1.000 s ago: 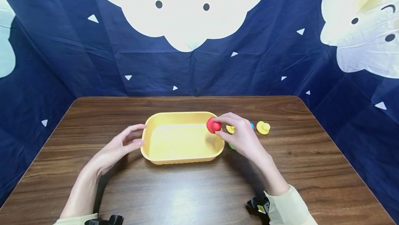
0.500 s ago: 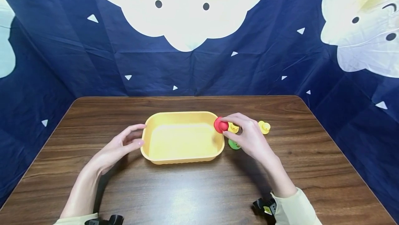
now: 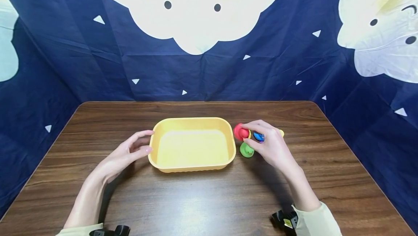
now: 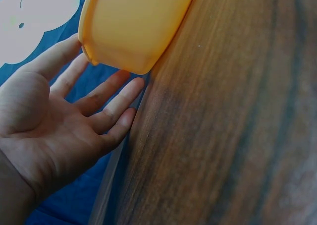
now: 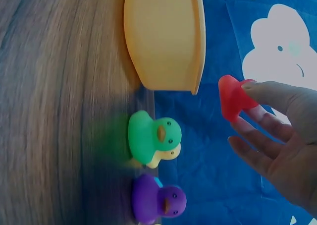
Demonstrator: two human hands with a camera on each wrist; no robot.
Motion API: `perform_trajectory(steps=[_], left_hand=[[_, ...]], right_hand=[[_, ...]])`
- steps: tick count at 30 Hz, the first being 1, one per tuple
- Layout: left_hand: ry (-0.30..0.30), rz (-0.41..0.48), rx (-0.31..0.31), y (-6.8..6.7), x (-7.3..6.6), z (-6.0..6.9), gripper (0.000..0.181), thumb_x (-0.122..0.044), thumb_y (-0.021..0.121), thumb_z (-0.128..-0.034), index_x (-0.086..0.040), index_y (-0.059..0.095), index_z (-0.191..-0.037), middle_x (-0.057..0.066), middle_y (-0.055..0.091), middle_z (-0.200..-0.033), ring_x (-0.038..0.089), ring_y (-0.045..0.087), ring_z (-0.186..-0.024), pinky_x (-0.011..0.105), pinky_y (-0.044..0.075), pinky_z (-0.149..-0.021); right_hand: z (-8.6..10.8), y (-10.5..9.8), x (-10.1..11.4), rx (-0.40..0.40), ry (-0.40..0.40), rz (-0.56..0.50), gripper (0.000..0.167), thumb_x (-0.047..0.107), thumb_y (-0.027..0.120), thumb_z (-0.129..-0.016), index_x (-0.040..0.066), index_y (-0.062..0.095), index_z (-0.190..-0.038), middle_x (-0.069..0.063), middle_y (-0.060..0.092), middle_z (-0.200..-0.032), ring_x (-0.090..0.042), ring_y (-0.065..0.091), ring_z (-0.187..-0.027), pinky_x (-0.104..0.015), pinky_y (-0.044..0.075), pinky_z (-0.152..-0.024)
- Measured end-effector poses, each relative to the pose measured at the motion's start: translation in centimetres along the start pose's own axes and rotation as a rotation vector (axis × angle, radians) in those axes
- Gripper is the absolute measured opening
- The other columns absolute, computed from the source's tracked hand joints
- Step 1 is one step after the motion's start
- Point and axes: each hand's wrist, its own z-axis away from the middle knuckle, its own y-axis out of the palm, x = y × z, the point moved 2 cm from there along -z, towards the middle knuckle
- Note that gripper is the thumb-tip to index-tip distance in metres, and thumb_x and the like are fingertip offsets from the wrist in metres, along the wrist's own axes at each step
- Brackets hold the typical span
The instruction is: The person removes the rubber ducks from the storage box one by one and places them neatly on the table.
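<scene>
A red rubber duck [image 3: 241, 132] is pinched between my right hand's [image 3: 271, 144] thumb and fingers, just right of the yellow bin [image 3: 192, 167]. The right wrist view shows this red duck [image 5: 230, 97] held above the table. Close by stand a green duck [image 3: 246, 150] and a blue duck [image 3: 259, 136], the latter partly covered by the hand. A purple duck [image 5: 156, 200] and a yellow duck [image 5: 171, 153] behind the green one show in the right wrist view. My left hand [image 3: 125, 153] rests its loosely bent fingertips against the bin's left end.
Another yellow duck [image 3: 282, 133] peeks out beyond the right hand. Everything stands on a dark wooden table [image 3: 192, 199]. Behind the table hangs a navy cloth [image 3: 202, 76] printed with white clouds.
My right hand has carried the red duck rightward, from over the bin's right end to outside its rim. The left hand and the bin have stayed put.
</scene>
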Motion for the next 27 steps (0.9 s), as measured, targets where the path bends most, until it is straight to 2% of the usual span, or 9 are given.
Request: perform_trajectory(steps=[5, 8, 11, 18, 27], left_hand=[[0.003, -0.001, -0.002, 0.0, 0.0, 0.0, 0.056, -0.025, 0.061, -0.1047, -0.018, 0.037, -0.155, 0.021, 0.051, -0.151, 0.0, 0.061, -0.119, 0.014, 0.047, -0.096], [0.005, 0.002, 0.0, 0.0, -0.1, 0.0, 0.056, -0.025, 0.061, -0.1048, -0.017, 0.037, -0.156, 0.021, 0.052, -0.151, 0.0, 0.062, -0.119, 0.014, 0.047, -0.096], [0.007, 0.006, 0.0, 0.0, -0.1, 0.0, 0.056, -0.024, 0.06, -0.1048, -0.017, 0.037, -0.155, 0.022, 0.052, -0.151, 0.0, 0.062, -0.118, 0.014, 0.047, -0.096], [0.007, 0.008, -0.004, 0.1, -0.1, 0.0, 0.056, -0.024, 0.061, -0.1047, -0.016, 0.038, -0.155, 0.022, 0.051, -0.151, 0.0, 0.062, -0.118, 0.014, 0.047, -0.096], [0.005, 0.007, -0.005, 0.1, -0.2, 0.0, 0.056, -0.024, 0.061, -0.1047, -0.016, 0.037, -0.155, 0.022, 0.051, -0.151, -0.001, 0.062, -0.118, 0.014, 0.047, -0.096]], right_hand=[[0.5, -0.5, -0.7, -0.028, 0.0, 0.013, 0.039, 0.001, 0.085, -0.081, 0.018, 0.079, -0.116, 0.003, 0.076, -0.109, -0.017, 0.072, -0.102, -0.009, 0.046, -0.087], [0.8, -0.7, -1.1, -0.031, -0.001, -0.004, 0.04, -0.001, 0.084, -0.081, 0.016, 0.079, -0.116, 0.002, 0.076, -0.109, -0.017, 0.071, -0.1, -0.007, 0.045, -0.081], [1.0, -0.8, -1.5, -0.035, -0.004, -0.012, 0.04, -0.003, 0.085, -0.08, 0.016, 0.079, -0.115, 0.002, 0.076, -0.107, -0.017, 0.07, -0.099, -0.007, 0.046, -0.078], [1.2, -1.4, -2.4, -0.05, -0.012, 0.014, 0.039, 0.0, 0.086, -0.079, 0.015, 0.079, -0.114, 0.001, 0.076, -0.107, -0.022, 0.072, -0.102, -0.005, 0.041, -0.092], [1.8, -2.5, -3.2, -0.045, -0.003, 0.057, 0.042, 0.0, 0.087, -0.078, 0.015, 0.078, -0.116, 0.002, 0.076, -0.107, -0.017, 0.07, -0.102, -0.006, 0.043, -0.09]])
